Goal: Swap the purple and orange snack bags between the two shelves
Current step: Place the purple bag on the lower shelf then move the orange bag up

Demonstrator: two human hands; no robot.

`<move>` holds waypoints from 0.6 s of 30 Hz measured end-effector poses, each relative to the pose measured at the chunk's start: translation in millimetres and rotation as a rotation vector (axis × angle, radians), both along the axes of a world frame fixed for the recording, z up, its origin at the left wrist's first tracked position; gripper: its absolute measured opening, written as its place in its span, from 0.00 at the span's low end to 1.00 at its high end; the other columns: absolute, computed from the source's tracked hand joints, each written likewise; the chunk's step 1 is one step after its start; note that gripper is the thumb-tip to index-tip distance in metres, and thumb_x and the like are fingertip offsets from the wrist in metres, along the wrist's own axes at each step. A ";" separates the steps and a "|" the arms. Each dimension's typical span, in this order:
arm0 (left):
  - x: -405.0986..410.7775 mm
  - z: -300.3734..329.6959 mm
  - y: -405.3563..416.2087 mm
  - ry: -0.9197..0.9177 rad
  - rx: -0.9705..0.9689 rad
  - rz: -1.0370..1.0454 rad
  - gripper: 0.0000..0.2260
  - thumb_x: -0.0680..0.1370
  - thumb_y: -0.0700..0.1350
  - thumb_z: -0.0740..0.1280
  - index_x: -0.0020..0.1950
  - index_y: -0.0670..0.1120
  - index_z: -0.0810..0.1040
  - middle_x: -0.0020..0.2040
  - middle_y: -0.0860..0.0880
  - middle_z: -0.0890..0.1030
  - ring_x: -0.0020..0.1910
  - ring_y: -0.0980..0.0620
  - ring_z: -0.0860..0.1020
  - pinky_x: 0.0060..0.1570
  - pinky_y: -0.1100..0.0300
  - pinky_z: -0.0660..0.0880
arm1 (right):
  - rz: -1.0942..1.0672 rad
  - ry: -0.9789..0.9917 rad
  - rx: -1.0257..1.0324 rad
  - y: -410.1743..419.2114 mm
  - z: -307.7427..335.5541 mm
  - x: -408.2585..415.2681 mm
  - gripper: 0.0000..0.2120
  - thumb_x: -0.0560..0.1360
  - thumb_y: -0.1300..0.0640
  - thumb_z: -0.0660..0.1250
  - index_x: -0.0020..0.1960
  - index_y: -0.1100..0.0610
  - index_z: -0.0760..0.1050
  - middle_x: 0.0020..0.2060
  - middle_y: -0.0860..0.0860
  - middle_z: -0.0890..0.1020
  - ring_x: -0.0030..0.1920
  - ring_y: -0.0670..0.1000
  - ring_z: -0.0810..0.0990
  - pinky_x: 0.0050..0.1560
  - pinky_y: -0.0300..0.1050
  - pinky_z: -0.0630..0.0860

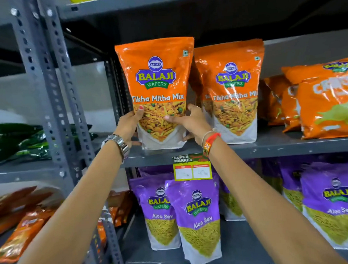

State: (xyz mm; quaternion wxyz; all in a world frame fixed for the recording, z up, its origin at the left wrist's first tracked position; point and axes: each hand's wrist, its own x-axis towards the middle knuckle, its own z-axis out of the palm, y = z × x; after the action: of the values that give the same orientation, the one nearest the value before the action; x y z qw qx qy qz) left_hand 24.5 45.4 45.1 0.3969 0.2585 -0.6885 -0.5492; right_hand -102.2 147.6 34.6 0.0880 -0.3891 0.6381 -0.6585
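Hands, left (129,125) and right (190,121), grip the upright orange bag (157,76) between them, seemingly touching the shelf (280,146).

Two snack bags stand side by side on the upper shelf (270,147): the left bag (156,82), clasped low between the left hand (128,126) and right hand (190,123), and a second bag (233,92) just right of it. Further right lie stacked packets (326,101). On the lower shelf (241,247) below stand more bags (197,217), with a price tag (192,169) hanging off the upper shelf's edge in front.
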 end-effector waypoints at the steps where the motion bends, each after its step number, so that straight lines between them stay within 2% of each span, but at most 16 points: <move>1: -0.1 -1.2 -6.1 -0.004 0.009 0.003 0.20 0.75 0.57 0.59 0.64 0.49 0.68 0.66 0.44 0.73 0.54 0.42 0.73 0.56 0.38 0.73 | 0.010 -0.014 0.007 -7.3 -1.2 -1.5 0.31 0.65 0.52 0.76 0.64 0.56 0.67 0.53 0.52 0.74 0.57 0.58 0.75 0.52 0.67 0.79; 4: -2.1 -7.8 -21.5 -0.019 0.054 0.014 0.21 0.75 0.56 0.60 0.64 0.48 0.68 0.67 0.43 0.71 0.60 0.37 0.72 0.59 0.35 0.71 | 0.015 -0.034 0.035 -24.4 -5.4 -5.3 0.35 0.66 0.53 0.76 0.68 0.58 0.64 0.58 0.54 0.74 0.57 0.56 0.73 0.52 0.67 0.78; 8: -8.9 -13.6 -32.6 -0.036 0.074 0.046 0.23 0.75 0.57 0.60 0.66 0.47 0.67 0.69 0.42 0.70 0.63 0.36 0.70 0.58 0.38 0.72 | -0.025 -0.019 0.047 -39.0 -10.8 -12.2 0.36 0.65 0.50 0.76 0.68 0.57 0.65 0.64 0.55 0.75 0.63 0.59 0.74 0.53 0.65 0.79; 13: -14.1 -14.6 -38.9 -0.046 0.062 0.051 0.24 0.75 0.58 0.60 0.66 0.47 0.67 0.71 0.43 0.68 0.66 0.35 0.68 0.57 0.36 0.72 | -0.006 -0.015 0.077 -46.1 -10.8 -20.7 0.34 0.67 0.50 0.74 0.68 0.57 0.65 0.66 0.54 0.73 0.59 0.57 0.73 0.45 0.62 0.82; 18: -15.5 -17.5 -41.7 -0.071 0.023 0.077 0.24 0.75 0.58 0.59 0.66 0.47 0.67 0.70 0.43 0.69 0.65 0.36 0.69 0.56 0.36 0.73 | -0.015 -0.007 0.088 -47.4 -12.8 -22.3 0.34 0.67 0.48 0.74 0.69 0.56 0.65 0.66 0.52 0.72 0.62 0.57 0.73 0.46 0.62 0.82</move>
State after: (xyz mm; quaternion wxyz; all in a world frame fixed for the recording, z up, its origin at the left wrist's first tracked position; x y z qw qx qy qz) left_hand 9.0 3.7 27.6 0.3900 0.3088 -0.6853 -0.5319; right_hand -124.5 100.2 21.9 0.1023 -0.3779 0.6691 -0.6317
